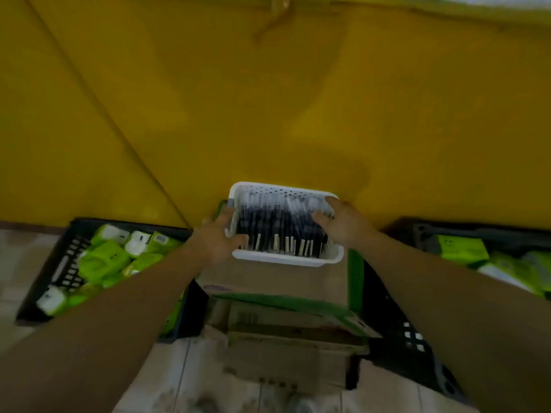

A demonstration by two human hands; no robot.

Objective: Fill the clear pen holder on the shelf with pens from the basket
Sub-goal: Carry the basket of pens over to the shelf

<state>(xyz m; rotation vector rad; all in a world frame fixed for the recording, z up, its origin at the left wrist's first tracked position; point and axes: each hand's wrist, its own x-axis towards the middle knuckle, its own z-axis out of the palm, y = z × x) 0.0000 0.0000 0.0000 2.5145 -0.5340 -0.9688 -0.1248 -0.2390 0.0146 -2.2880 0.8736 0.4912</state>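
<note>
The basket [286, 259] is white, its walls dotted with rows of small holes. The pens [268, 228] in it are dark, almost black, with pale beige ends. The wall [268, 99] is mustard yellow. The left crate [67, 263] is black with slotted sides, and its packs [104, 257] are bright green and white. The cardboard box [268, 278] is brown with green edging. The floor tiles [18, 254] are pale.

Cardboard box [274, 278] w/ green edging sits at centre, more cardboard [292, 347] stacked in front of it. Black crate [68, 263] at left holds green & white packets [110, 254]; 2nd black crate [423, 231] at right, also w/ green packets [465, 248]. Yellow wall [268, 99] behind, pale tiled floor [18, 257] below.
</note>
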